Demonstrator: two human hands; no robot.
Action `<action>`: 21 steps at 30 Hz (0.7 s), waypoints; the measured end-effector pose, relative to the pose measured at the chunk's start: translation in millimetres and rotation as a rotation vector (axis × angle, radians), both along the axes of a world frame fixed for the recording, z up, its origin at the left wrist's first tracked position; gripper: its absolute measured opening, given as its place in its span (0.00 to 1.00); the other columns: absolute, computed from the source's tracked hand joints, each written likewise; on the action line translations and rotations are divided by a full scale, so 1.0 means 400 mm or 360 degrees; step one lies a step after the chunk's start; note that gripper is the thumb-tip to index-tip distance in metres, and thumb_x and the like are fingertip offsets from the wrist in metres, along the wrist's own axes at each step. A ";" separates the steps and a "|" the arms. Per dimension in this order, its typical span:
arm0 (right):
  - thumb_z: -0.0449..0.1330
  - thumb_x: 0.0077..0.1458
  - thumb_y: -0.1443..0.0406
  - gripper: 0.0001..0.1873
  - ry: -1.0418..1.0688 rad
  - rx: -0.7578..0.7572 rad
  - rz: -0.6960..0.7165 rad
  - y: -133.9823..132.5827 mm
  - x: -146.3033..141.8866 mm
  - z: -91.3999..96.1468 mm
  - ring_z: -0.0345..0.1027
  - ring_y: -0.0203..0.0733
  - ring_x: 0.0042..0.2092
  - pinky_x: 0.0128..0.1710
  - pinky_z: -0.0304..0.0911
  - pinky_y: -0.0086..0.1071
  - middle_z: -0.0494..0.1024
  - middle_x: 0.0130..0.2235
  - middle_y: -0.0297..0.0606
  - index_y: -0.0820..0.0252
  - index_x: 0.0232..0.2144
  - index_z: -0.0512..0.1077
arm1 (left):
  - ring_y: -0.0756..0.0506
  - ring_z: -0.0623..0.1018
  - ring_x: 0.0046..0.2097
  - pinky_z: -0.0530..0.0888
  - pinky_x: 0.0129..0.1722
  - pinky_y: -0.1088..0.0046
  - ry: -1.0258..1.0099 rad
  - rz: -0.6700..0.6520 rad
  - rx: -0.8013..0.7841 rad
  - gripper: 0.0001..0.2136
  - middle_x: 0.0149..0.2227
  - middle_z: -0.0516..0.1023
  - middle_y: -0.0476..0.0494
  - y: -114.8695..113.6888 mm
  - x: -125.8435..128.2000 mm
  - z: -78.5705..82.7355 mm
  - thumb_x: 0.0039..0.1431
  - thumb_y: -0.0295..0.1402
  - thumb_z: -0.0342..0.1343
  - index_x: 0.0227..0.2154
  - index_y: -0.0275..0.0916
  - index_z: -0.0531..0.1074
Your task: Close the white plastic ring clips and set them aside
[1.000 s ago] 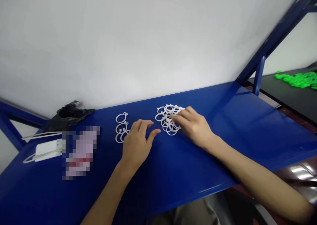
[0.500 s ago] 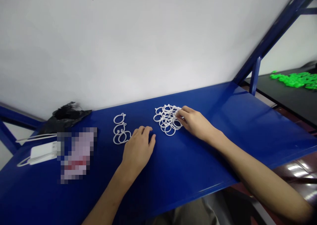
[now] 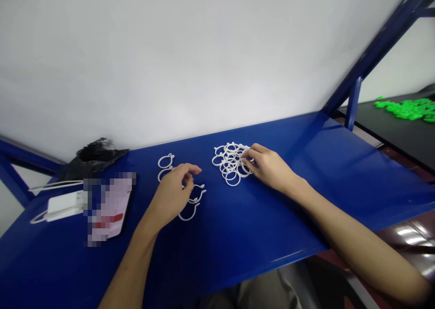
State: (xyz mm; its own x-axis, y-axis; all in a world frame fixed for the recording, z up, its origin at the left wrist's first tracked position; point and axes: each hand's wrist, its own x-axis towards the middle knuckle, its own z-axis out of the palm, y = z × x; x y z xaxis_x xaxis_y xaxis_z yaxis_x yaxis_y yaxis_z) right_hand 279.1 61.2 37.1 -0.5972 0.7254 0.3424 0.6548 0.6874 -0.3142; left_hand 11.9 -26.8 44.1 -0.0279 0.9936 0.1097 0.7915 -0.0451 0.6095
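Note:
On the blue shelf (image 3: 306,164) lies a pile of white plastic rings (image 3: 229,164) with small ears. My right hand (image 3: 270,167) rests at the pile's right edge, thumb and forefinger pinched on one ring there. My left hand (image 3: 171,191) is raised slightly left of the pile, fingers closed on linked white rings (image 3: 192,200) that trail down to the shelf in front of it. Behind that hand, two more rings of a short row (image 3: 166,161) stay flat on the shelf.
A black plastic bag (image 3: 91,157) lies at the back left by the white wall. A white adapter with cable (image 3: 63,204) and a blurred flat item (image 3: 108,207) sit left. Blue frame posts (image 3: 353,103) rise at right; green parts (image 3: 408,107) lie on a black table beyond.
My left hand has gone from lying flat beside the row to pinching rings and pulling them toward me and rightward. My right hand has stayed at the pile.

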 end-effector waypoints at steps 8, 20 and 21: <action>0.50 0.68 0.64 0.14 0.0058 0.0081 0.0140 -0.029 -0.022 -0.006 0.69 0.41 0.40 0.40 0.66 0.35 0.74 0.39 0.44 0.65 0.41 0.75 | 0.39 0.71 0.46 0.68 0.50 0.56 0.0557 -0.0205 -0.0008 0.07 0.42 0.77 0.45 0.004 -0.005 -0.042 0.61 0.34 0.54 0.36 0.43 0.77; 0.53 0.67 0.57 0.16 0.0175 -0.0109 0.0422 -0.129 -0.090 -0.038 0.70 0.40 0.36 0.34 0.67 0.33 0.75 0.38 0.43 0.65 0.45 0.70 | 0.51 0.72 0.30 0.69 0.32 0.73 0.0010 -0.0110 0.0437 0.04 0.31 0.75 0.52 -0.011 0.056 -0.005 0.61 0.35 0.56 0.31 0.42 0.70; 0.52 0.67 0.58 0.15 0.0227 -0.0131 0.0422 -0.131 -0.091 -0.040 0.70 0.40 0.36 0.34 0.67 0.33 0.75 0.38 0.43 0.65 0.44 0.70 | 0.51 0.72 0.29 0.69 0.32 0.74 -0.0057 -0.0158 0.0424 0.04 0.32 0.75 0.53 -0.014 0.061 -0.003 0.61 0.34 0.56 0.31 0.42 0.70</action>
State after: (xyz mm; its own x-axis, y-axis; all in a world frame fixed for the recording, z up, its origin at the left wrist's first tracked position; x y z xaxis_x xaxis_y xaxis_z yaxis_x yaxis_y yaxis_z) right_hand 242.7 8.9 21.2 -0.7192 0.5797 0.3830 0.4015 0.7966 -0.4519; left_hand 36.4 -32.5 42.9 0.0595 0.9279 0.3680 0.7532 -0.2837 0.5935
